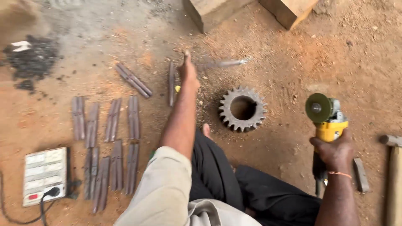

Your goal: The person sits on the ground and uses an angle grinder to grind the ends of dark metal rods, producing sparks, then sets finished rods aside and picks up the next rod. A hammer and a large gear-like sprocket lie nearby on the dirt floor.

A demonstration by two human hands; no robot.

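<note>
While the right hand [335,150] grips the angle grinder [327,125], left hand [188,69] fingers pinch a blurred metal bar [222,64]; open dirt floor [284,71] lies around the gear [242,109].

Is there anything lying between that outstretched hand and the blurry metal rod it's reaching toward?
Nothing visible does. The left hand is right at the near end of the blurred metal rod, over bare dirt. The gear lies nearer the person, off that line.
</note>
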